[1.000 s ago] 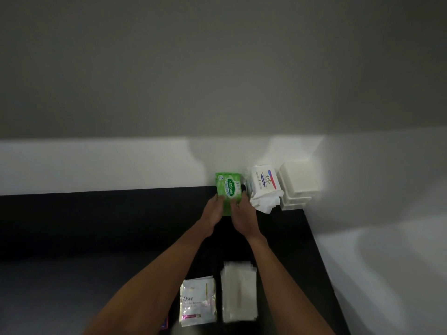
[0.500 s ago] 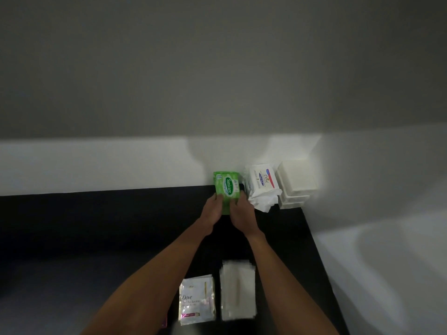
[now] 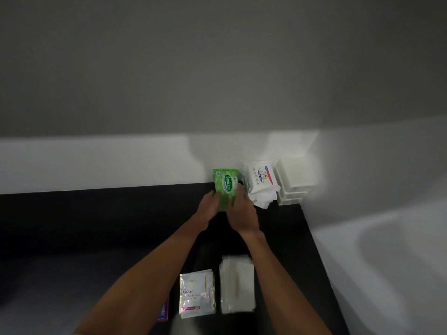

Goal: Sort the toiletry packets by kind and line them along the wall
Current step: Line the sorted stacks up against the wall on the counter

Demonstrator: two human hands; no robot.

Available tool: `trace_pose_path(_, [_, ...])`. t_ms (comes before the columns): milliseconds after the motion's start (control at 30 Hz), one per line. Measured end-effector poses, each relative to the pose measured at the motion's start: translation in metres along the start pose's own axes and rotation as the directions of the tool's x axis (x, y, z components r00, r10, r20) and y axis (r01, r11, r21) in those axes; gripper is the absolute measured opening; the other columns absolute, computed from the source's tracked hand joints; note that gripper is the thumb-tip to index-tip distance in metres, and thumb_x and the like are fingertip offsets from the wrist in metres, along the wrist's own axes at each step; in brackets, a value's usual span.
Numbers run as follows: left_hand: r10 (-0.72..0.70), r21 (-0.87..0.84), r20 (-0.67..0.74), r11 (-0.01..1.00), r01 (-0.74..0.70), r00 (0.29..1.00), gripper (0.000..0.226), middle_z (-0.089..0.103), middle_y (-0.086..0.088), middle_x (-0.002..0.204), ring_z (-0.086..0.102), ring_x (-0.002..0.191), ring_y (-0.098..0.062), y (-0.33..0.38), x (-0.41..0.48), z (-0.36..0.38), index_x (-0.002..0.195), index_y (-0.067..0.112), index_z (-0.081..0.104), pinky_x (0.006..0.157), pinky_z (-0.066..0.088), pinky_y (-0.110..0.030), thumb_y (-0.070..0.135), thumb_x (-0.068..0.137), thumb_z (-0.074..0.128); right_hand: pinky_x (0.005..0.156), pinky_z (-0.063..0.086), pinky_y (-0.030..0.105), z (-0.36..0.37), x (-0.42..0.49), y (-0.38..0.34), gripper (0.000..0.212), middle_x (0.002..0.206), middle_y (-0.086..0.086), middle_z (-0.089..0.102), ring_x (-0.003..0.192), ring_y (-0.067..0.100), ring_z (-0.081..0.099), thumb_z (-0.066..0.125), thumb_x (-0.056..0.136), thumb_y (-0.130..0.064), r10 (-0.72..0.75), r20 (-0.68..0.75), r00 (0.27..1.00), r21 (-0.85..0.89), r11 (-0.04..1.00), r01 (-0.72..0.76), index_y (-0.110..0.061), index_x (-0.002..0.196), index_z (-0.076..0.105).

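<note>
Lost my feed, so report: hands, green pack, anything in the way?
Grip: left hand and right hand hold green pack by its sides. Pack at wall, left of Dove pack. Nothing in the way; Dove sachets, white sachets wait nearer.

Dim room, seen from above. Upper half of pic: plain grey wall (image 3: 217,68), matte, in shade. Below it a white band (image 3: 96,163) runs across, meeting the back edge of a glossy black bench (image 3: 84,221). Bench fills lower left & centre; a faint grey sheen lies on its near-left part. At pic's right the bench ends in a straight edge beside a smooth white curved surface (image 3: 387,274), poss. a basin or tub; can't tell which. Light: one bright patch on the white band near the corner, w/ soft-edged shadows either side.
</note>
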State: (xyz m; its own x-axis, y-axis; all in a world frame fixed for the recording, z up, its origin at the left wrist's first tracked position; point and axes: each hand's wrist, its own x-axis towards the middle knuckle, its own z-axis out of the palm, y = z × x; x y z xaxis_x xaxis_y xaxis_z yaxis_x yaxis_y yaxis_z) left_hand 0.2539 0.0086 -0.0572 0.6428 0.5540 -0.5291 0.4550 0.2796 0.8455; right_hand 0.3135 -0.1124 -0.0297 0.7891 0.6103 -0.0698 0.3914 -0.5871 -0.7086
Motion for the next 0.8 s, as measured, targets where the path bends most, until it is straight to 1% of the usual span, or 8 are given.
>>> trace_pose_path(100, [0.022,0.068,-0.053,0.998,-0.018,0.998,0.048,0.076,-0.007,0.120,0.072,0.112,-0.025,0.001,-0.009,-0.008,0.123,0.014,0.070,0.108,0.053,-0.055,0.047,0.093,0.054,0.100,0.057,0.058,-0.015,-0.014,-0.010,0.051,0.152,0.010,0.055,0.131,0.035,0.062,0.043,0.105,-0.030,-0.013,-0.007,1.000,-0.024,1.000,0.013,-0.019,0.155,0.037])
trace_pose_path(233, [0.110,0.221,-0.160,0.972,-0.073,0.981,0.060,0.058,-0.009,0.150,0.055,0.139,-0.025,0.008,-0.051,-0.016,0.156,0.008,0.047,0.118,0.041,-0.037,0.030,0.102,0.060,0.099,0.056,0.054,-0.036,-0.035,-0.017,0.042,0.141,0.002,0.061,0.123,0.029,0.064,0.050,0.106,-0.030,0.035,-0.006,0.999,-0.052,0.998,-0.035,-0.027,0.147,0.045])
trace_pose_path(333, [0.193,0.246,-0.215,0.959,-0.138,0.957,0.049,0.065,-0.006,0.140,0.062,0.125,-0.019,0.001,-0.086,-0.023,0.151,0.012,0.054,0.101,0.044,-0.027,0.024,0.104,0.061,0.100,0.056,0.052,-0.050,-0.060,-0.014,0.039,0.134,0.003,0.065,0.119,0.026,0.066,0.054,0.107,-0.032,0.062,-0.014,0.998,0.019,0.998,-0.062,-0.025,0.145,0.051])
trace_pose_path(433, [0.222,0.231,-0.194,0.957,-0.176,0.956,0.039,0.073,0.000,0.122,0.070,0.110,-0.017,-0.014,-0.124,-0.028,0.142,0.020,0.062,0.095,0.055,-0.031,0.026,0.103,0.062,0.093,0.058,0.048,-0.059,-0.090,-0.007,0.034,0.122,0.004,0.069,0.107,0.024,0.068,0.057,0.106,-0.032,0.072,-0.054,0.996,0.061,0.996,-0.069,-0.025,0.140,0.057])
trace_pose_path(533, [0.275,0.282,-0.165,0.934,-0.222,0.947,0.032,0.076,0.004,0.112,0.070,0.100,-0.001,-0.031,-0.161,-0.026,0.135,0.019,0.067,0.082,0.051,-0.009,0.024,0.103,0.065,0.095,0.059,0.049,-0.060,-0.120,0.007,0.036,0.127,0.000,0.067,0.114,0.020,0.067,0.055,0.108,-0.037,0.087,-0.039,0.995,0.040,0.996,-0.085,-0.029,0.143,0.055])
trace_pose_path(600, [0.286,0.302,-0.150,0.925,-0.232,0.946,0.029,0.075,0.007,0.109,0.068,0.096,0.007,-0.044,-0.184,-0.020,0.133,0.018,0.066,0.078,0.049,-0.004,0.018,0.103,0.065,0.099,0.058,0.046,-0.060,-0.140,0.018,0.037,0.131,-0.002,0.066,0.121,0.018,0.063,0.055,0.108,-0.039,0.092,-0.033,0.995,0.046,0.995,-0.091,-0.029,0.144,0.055])
trace_pose_path(700, [0.287,0.343,-0.127,0.911,-0.230,0.949,0.031,0.072,0.008,0.106,0.067,0.092,0.011,-0.068,-0.208,-0.007,0.133,0.013,0.064,0.079,0.050,-0.004,0.010,0.102,0.064,0.097,0.056,0.041,-0.057,-0.169,0.036,0.038,0.133,-0.004,0.065,0.122,0.017,0.062,0.055,0.108,-0.043,0.153,-0.043,0.987,0.059,0.987,-0.151,-0.030,0.144,0.055])
trace_pose_path(800, [0.278,0.393,-0.106,0.893,-0.217,0.955,0.040,0.067,-0.002,0.124,0.064,0.108,-0.006,-0.088,-0.219,0.012,0.141,0.011,0.058,0.098,0.054,-0.021,0.016,0.102,0.065,0.096,0.054,0.041,-0.052,-0.188,0.046,0.043,0.140,-0.002,0.062,0.123,0.019,0.062,0.054,0.107,-0.047,0.254,-0.029,0.967,0.041,0.967,-0.253,-0.029,0.147,0.053])
